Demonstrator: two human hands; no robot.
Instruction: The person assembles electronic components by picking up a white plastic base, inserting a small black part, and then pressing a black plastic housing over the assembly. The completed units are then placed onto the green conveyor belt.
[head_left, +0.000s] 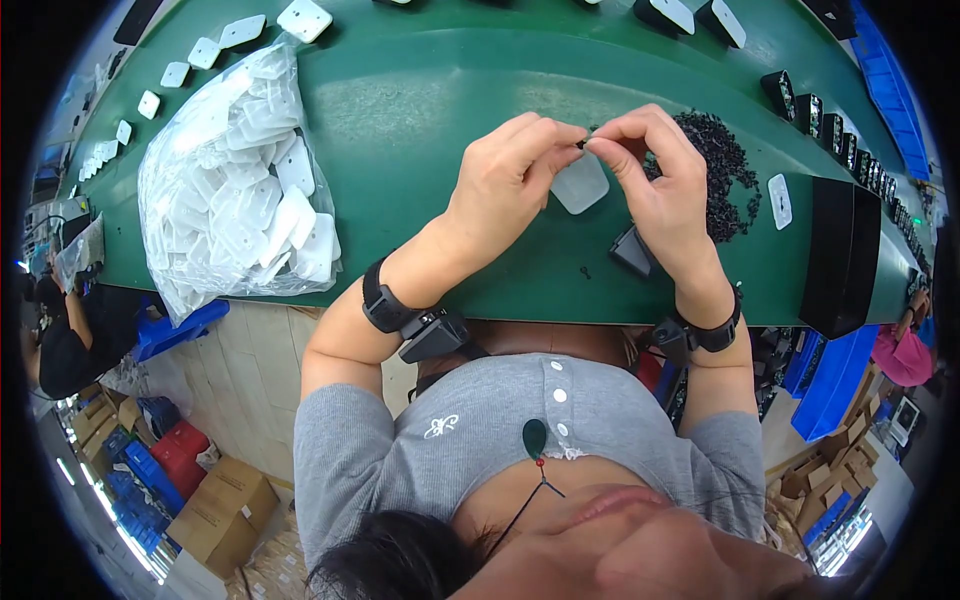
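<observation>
From the head camera, the person in the grey short-sleeved shirt (480, 410) has both bare hands together over a green tabletop (400, 110). The left hand (512, 165) pinches a tiny dark part (583, 143) between thumb and forefinger, its remaining fingers curled in. The right hand (657, 175) meets it there, thumb and index tips closed on the part's other side; the fingers hide most of it, so I can't make out its shape. That part is held up in front of the person, and in this view it shows just above a frosted white piece with rounded corners (580, 188), partly covered by the hands.

Just beyond the right hand spreads a loose heap of small black parts (722, 165). One stray black piece (586, 271) lies apart, nearer the table edge, and a dark grey block (631, 250) sits beside the right wrist. Further right I see a flat white plate with small holes (779, 201), then a tall black box (840, 255) at the table's edge, with a row of black housings (806, 115) curving away behind it.

Over on the left, a clear plastic bag (172, 240) bulges with white plates (265, 205), some at its open side. More white covers (242, 32) stand in a curved line along the far side. Each wrist wears a black strap (380, 297) with a module.
</observation>
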